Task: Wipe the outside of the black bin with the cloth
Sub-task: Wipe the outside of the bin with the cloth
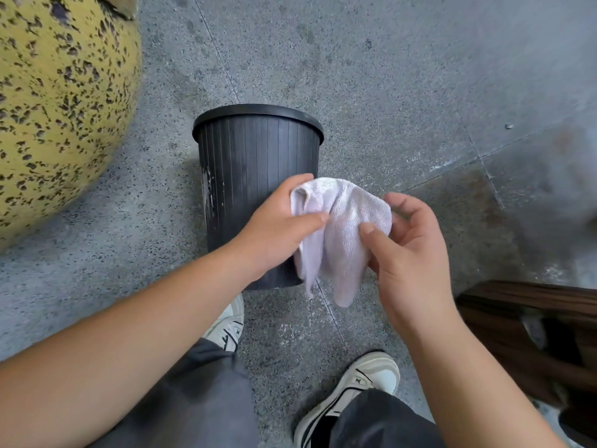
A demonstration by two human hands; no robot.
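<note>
A single head-worn, wide-angle view is being aimed steeply downward from above. The speckled grey floor (371, 76) is being faced almost straight on, both forearms are being seen close at the lower edge, and straight lines are being bent near the borders.

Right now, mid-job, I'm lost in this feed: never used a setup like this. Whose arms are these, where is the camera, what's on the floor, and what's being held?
There is no machine here. It is one wide-angle camera worn on a person's head, looking down, so the arms reaching in from the bottom are that person's own. The left hand and right hand both grip a pale cloth, bunched between them. Just beyond stands the black bin, ribbed, with whitish marks on its left side. It sits on a grey speckled floor. The person's shoes show below, a yellow speckled rounded object at left, dark wooden furniture at right.
</note>
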